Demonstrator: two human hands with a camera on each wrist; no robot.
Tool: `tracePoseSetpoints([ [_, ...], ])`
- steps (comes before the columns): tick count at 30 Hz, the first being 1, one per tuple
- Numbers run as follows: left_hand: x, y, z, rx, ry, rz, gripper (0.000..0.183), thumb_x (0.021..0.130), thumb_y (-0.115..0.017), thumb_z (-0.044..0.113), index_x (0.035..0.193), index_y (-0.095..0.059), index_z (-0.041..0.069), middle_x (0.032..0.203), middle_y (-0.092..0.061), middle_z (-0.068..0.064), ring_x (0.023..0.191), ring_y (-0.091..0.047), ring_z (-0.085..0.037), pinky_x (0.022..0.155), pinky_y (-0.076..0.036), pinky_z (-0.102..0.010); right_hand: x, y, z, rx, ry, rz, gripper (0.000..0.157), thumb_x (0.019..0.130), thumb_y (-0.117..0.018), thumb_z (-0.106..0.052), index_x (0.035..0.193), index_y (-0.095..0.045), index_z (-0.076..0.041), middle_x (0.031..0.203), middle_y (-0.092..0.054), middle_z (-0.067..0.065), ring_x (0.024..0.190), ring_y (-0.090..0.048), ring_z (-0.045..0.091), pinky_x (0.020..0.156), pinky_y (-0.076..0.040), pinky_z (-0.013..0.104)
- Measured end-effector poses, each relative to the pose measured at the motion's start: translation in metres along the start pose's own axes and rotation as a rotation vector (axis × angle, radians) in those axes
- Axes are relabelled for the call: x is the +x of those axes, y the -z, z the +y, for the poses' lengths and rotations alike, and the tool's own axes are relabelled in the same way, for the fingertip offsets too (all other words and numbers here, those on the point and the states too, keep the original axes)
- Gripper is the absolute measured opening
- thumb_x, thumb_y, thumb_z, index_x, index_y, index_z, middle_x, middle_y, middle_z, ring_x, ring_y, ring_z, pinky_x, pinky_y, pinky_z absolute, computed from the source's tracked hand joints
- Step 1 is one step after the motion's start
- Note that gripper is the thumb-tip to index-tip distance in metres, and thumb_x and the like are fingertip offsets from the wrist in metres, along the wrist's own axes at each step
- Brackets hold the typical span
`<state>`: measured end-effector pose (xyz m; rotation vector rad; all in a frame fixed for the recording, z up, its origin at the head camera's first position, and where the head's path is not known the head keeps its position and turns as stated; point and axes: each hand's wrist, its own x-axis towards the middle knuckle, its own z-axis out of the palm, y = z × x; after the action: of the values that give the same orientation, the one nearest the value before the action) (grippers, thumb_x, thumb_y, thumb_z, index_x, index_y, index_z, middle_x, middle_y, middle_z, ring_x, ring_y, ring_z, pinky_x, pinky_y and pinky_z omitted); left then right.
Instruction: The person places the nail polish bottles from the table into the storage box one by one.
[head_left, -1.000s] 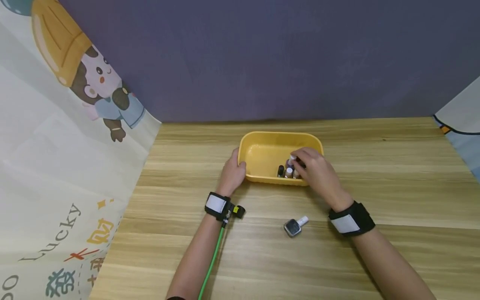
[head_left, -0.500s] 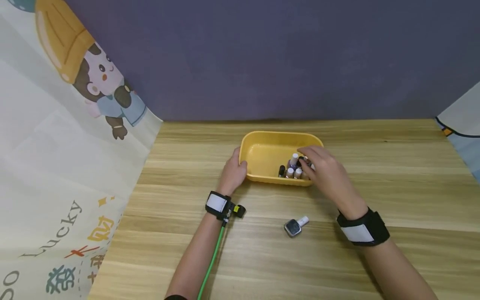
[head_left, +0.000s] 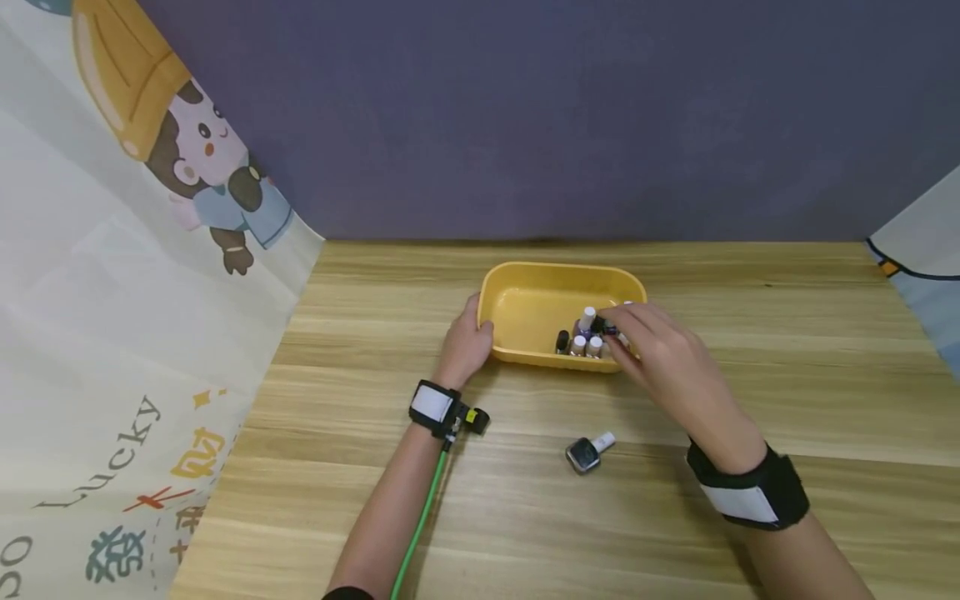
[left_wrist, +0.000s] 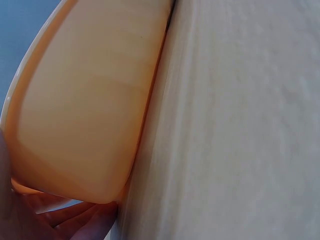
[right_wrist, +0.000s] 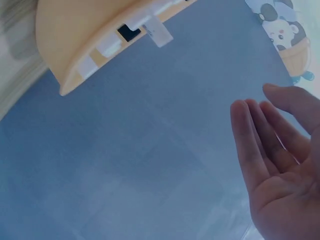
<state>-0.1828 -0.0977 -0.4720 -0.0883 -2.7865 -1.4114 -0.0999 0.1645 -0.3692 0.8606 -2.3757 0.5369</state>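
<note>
A yellow plastic basin stands on the wooden table. My left hand grips its left end, thumb at the rim and fingers under the outer wall. Several nail polish bottles are gathered in the basin's right part, among them a purple one with a white cap and a black-capped one. My right hand is raised by the basin's right end and covers some bottles in the head view. In the right wrist view, its fingers are extended with nothing between them and the thumb.
A dark nail polish bottle with a white cap lies on the table in front of the basin. A dark panel rises behind the table. A printed curtain hangs at the left, and a green cable runs along my left forearm.
My right hand has drawn back from the bottles, rightward and toward me, uncovering more of them. The left hand and basin have stayed in place.
</note>
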Motion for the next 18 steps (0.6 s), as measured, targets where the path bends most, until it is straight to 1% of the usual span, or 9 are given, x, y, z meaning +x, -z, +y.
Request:
tracePoseSetpoints([
  [2, 0.0000, 0.0001, -0.0003, -0.003, 0.001, -0.001, 0.052, 0.091, -0.037, 0.029, 0.143, -0.031, 0.027, 0.131, -0.052, -0.003, 0.100, -0.053, -0.013, 0.090, -0.040, -0.032, -0.0012, 0.0029, -0.0023, 0.003, 0.003, -0.005, 0.033, 0.081, -0.063, -0.010, 0.113, -0.059, -0.003, 0.104, -0.061, 0.010, 0.093, -0.057, 0.024, 0.076, -0.049, 0.039],
  [5, -0.0004, 0.0000, -0.0002, -0.009, 0.002, -0.005, 0.052, 0.091, -0.037, 0.028, 0.143, -0.031, 0.028, 0.130, -0.052, -0.003, 0.099, -0.053, -0.014, 0.089, -0.040, -0.032, -0.0021, 0.0060, -0.0044, 0.002, 0.002, -0.029, 0.026, 0.082, -0.062, -0.011, 0.106, -0.060, -0.004, 0.099, -0.062, 0.008, 0.089, -0.058, 0.022, 0.074, -0.049, 0.037],
  [8, -0.0007, -0.0002, 0.0001, -0.014, 0.004, -0.006, 0.052, 0.092, -0.037, 0.028, 0.143, -0.031, 0.028, 0.130, -0.052, -0.003, 0.098, -0.053, -0.014, 0.088, -0.041, -0.033, -0.0027, 0.0071, -0.0047, -0.002, -0.004, -0.070, 0.016, 0.082, -0.062, -0.011, 0.096, -0.061, -0.004, 0.090, -0.060, 0.005, 0.081, -0.056, 0.018, 0.068, -0.049, 0.034],
  [10, -0.0010, -0.0003, 0.0006, -0.017, 0.005, -0.005, 0.051, 0.092, -0.038, 0.027, 0.143, -0.031, 0.028, 0.129, -0.052, -0.003, 0.097, -0.054, -0.014, 0.088, -0.041, -0.033, -0.0037, 0.0074, -0.0043, -0.010, -0.010, -0.113, 0.010, 0.081, -0.062, -0.010, 0.090, -0.061, -0.005, 0.083, -0.059, 0.003, 0.075, -0.053, 0.015, 0.064, -0.047, 0.030],
  [13, -0.0009, -0.0002, 0.0009, -0.014, 0.003, -0.003, 0.051, 0.092, -0.038, 0.027, 0.143, -0.031, 0.027, 0.130, -0.052, -0.004, 0.098, -0.053, -0.015, 0.088, -0.041, -0.034, -0.0061, 0.0077, -0.0035, -0.019, -0.013, -0.202, 0.008, 0.078, -0.065, -0.008, 0.086, -0.063, -0.007, 0.078, -0.057, 0.000, 0.070, -0.051, 0.011, 0.059, -0.045, 0.028],
  [16, -0.0005, -0.0001, 0.0006, -0.007, 0.000, -0.001, 0.052, 0.091, -0.038, 0.027, 0.143, -0.031, 0.027, 0.130, -0.052, -0.004, 0.099, -0.053, -0.015, 0.089, -0.040, -0.033, -0.0087, 0.0089, -0.0035, -0.021, -0.015, -0.338, 0.011, 0.076, -0.067, -0.009, 0.085, -0.061, -0.011, 0.078, -0.055, -0.003, 0.069, -0.051, 0.010, 0.058, -0.044, 0.028],
  [18, -0.0003, 0.0000, 0.0001, -0.001, 0.002, -0.002, 0.052, 0.091, -0.038, 0.027, 0.143, -0.031, 0.027, 0.132, -0.051, -0.003, 0.101, -0.052, -0.014, 0.090, -0.040, -0.033, -0.0101, 0.0096, -0.0036, -0.010, -0.014, -0.432, 0.013, 0.076, -0.068, -0.011, 0.085, -0.060, -0.012, 0.079, -0.054, -0.004, 0.071, -0.052, 0.010, 0.060, -0.045, 0.028],
])
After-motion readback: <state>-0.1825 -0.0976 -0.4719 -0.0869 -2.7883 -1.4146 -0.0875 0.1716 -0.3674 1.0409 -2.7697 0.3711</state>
